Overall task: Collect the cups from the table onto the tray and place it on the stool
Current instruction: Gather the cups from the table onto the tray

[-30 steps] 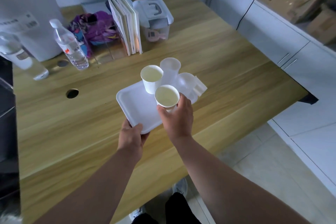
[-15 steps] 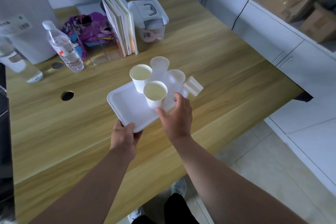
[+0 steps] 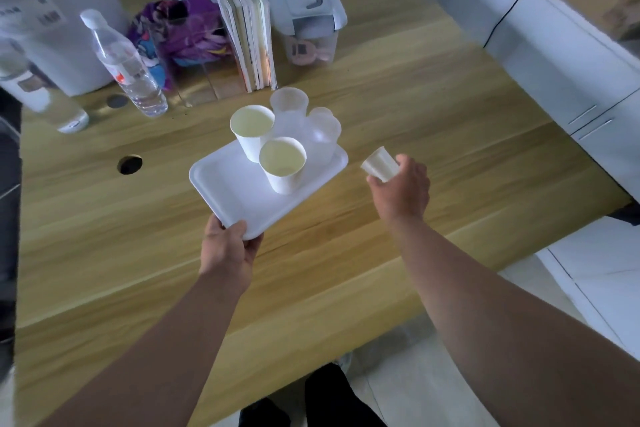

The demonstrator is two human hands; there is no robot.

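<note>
A white tray (image 3: 228, 191) rests on the wooden table (image 3: 415, 135), and my left hand (image 3: 227, 251) grips its near corner. Two white paper cups (image 3: 282, 165) (image 3: 252, 132) stand upright on the tray. Behind them stand translucent plastic cups (image 3: 289, 104) (image 3: 323, 133). To the right of the tray, my right hand (image 3: 401, 189) holds a small translucent cup (image 3: 379, 163) tipped on its side, mouth facing left, just above the table. No stool is in view.
At the table's back stand a water bottle (image 3: 126, 64), a second bottle (image 3: 38, 94), a purple bundle (image 3: 183, 35), upright books (image 3: 247, 28) and a lidded plastic box (image 3: 306, 21). A cable hole (image 3: 130, 164) lies left of the tray. White cabinets (image 3: 571, 55) stand on the right.
My right hand left the paper cup on the tray, moved right and took hold of the small translucent cup beside the tray. My left hand stayed on the tray's corner.
</note>
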